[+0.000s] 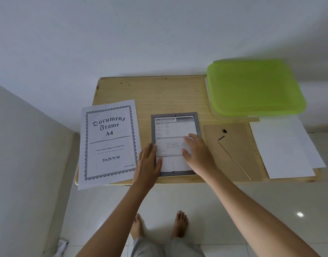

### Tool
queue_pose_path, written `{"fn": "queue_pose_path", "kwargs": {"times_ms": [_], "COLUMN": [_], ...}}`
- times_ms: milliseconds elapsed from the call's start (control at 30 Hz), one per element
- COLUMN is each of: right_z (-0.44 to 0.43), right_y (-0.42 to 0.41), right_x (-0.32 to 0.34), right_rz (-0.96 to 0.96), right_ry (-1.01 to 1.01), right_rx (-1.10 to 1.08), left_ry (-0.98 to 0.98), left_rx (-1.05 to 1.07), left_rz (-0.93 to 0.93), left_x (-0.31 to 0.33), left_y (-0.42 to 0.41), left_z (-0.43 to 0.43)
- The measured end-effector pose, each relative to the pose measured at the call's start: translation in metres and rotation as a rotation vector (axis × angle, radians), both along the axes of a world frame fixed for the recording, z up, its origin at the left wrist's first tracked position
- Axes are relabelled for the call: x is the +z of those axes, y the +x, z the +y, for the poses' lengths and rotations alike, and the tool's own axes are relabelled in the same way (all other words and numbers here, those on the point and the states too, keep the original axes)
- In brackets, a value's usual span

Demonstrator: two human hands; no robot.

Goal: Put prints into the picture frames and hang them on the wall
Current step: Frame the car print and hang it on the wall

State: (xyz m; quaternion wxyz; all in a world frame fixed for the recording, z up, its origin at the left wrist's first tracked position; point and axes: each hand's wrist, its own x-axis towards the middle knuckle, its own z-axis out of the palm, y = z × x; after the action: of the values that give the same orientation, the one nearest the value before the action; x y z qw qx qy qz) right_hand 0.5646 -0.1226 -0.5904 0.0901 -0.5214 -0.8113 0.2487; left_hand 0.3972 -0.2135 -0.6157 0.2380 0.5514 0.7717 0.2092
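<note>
The step in hand seems to be seating the print (pixel 170 130) in the grey frame (pixel 153 130), which lies flat on the wooden surface (pixel 159 93). The right hand (pixel 196 151) rests on the lower right part of the print, with its fingers spread and flat. The left hand (pixel 148 164) lies along the left border of the frame, fingers straight and close together, the tips touching the paper edge. Neither hand pinches anything.

Next, I judge, the print must be squared inside the border. Then the brown backing board (pixel 233 154) — just right of the frame, with a small black hanger (pixel 224 130) on it — has to be laid over the print and fastened.

Just left of the frame lies the "Document Frame A4" insert sheet (pixel 109 141). It hangs over the front edge, so the left arm could sweep it off. Further right of the frame, past the board, are white sheets (pixel 285 145). Behind the frame to the right stands a box with a green lid (pixel 255 88). On the wall (pixel 122 34) behind the frame I can see no hook.
</note>
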Motion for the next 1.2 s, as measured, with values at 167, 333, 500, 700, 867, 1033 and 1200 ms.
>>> {"fn": "queue_pose_path", "kwargs": {"times_ms": [167, 333, 500, 700, 867, 1033, 1200], "right_z": [0.011, 0.014, 0.012, 0.008, -0.007, -0.022, -0.014], "right_y": [0.057, 0.098, 0.099, 0.093, 0.08, 0.031, -0.021], "right_x": [0.004, -0.005, -0.012, -0.008, 0.007, 0.026, 0.03], "right_rz": [0.063, -0.08, -0.106, -0.146, -0.044, -0.044, -0.172], "right_ry": [0.114, 0.053, 0.084, 0.115, 0.181, 0.18, 0.095], "right_rx": [-0.329, -0.502, -0.484, -0.477, -0.498, -0.319, -0.201], "left_ry": [-0.028, -0.066, -0.129, -0.15, -0.158, -0.156, -0.151], "left_rx": [-0.049, -0.13, -0.223, -0.252, -0.272, -0.27, -0.277], "left_rz": [0.018, -0.012, -0.004, 0.06, 0.046, 0.029, 0.028], "left_x": [-0.005, -0.005, -0.003, -0.002, 0.001, 0.001, 0.004], "left_y": [-0.004, -0.006, -0.015, -0.017, -0.018, -0.019, -0.021], "left_z": [-0.013, -0.02, -0.021, -0.02, -0.021, -0.02, -0.021]}}
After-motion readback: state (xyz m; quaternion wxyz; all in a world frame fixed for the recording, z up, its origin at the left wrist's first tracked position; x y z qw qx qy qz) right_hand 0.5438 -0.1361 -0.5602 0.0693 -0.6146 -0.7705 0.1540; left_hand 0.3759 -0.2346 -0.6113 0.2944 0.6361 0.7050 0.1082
